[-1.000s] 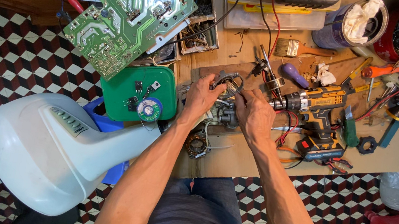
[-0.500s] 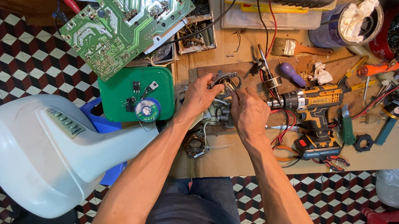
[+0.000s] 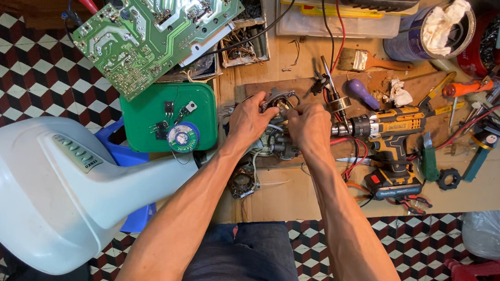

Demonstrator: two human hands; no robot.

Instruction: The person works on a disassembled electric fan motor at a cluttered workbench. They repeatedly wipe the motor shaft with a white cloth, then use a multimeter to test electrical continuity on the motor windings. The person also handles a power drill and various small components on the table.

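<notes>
From the white fan housing (image 3: 53, 197) and green lid (image 3: 165, 115) at the left, we come to the left hand (image 3: 249, 121), fingers closed on the small fan motor (image 3: 276, 141) at the middle of the cardboard-topped bench (image 3: 295, 192). It looks like mid-disassembly fiddling with the motor's metal bracket (image 3: 279, 97), which calls for a steady pinch. The right hand (image 3: 309, 128) pinches the same bracket, both forearms reaching straight in, with the yellow cordless drill (image 3: 387, 137) just beside.

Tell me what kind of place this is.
Probably a small electronics or appliance repair bench: a bare green circuit board, a yellow cordless drill among scattered tools, and a white fan housing beside the worktable.
</notes>
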